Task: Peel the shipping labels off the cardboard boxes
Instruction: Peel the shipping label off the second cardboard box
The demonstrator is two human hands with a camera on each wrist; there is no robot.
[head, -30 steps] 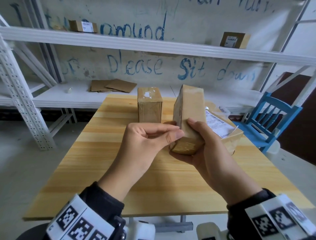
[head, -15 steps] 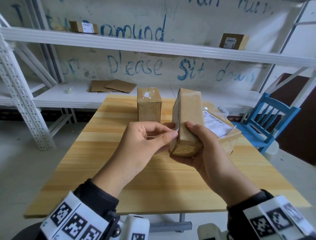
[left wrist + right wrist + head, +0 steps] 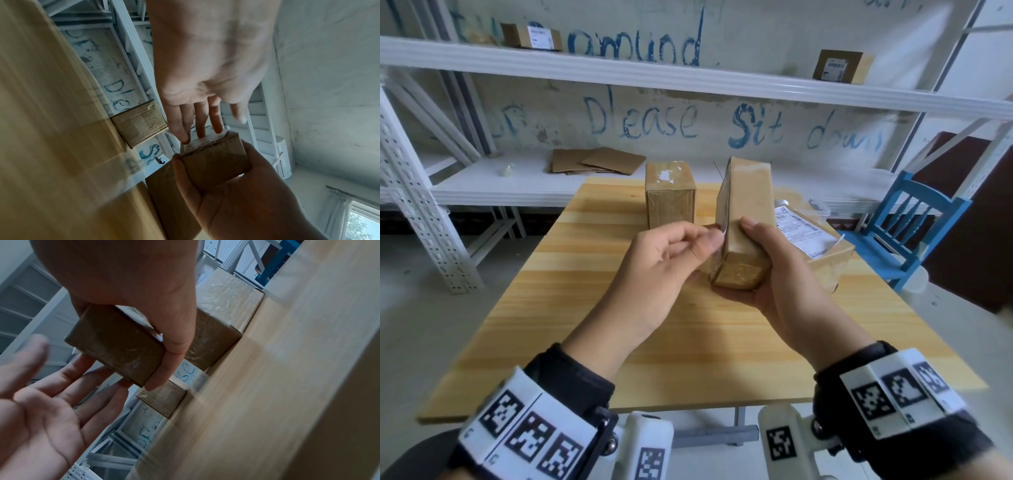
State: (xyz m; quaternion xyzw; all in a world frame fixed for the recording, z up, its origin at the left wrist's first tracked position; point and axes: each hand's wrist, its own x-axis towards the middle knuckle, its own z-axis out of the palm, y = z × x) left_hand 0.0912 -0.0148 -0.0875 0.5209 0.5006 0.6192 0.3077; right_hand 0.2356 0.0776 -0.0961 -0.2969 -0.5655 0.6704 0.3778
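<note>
Progress looks to be near the middle: the right hand [image 3: 774,274] grips a narrow brown cardboard box [image 3: 744,219] held on end above the pale wooden worktop [image 3: 592,308], thumb on the near face and fingers wrapped round the far side, while the left hand [image 3: 671,260] works at the white shipping label [image 3: 202,140] on the box's left face. In the head view the thumb and forefinger seem to pinch a lifted white edge of that label; in the left wrist view the other fingers lie straight along it, so only a corner appears freed and most of it is likely yet to be pulled away. Behind, a small upright brown cardboard box [image 3: 670,198] stands on the worktop with torn white scraps on top, which suggests it is done. To the right, a larger taped cardboard box [image 3: 825,253] lies on the worktop with its printed white label [image 3: 799,233] whole, so that one is left. Two more labelled cardboard boxes [image 3: 530,36] sit on the white metal shelf [image 3: 688,82] above. All the boxes are sealed; their contents cannot be seen.
</note>
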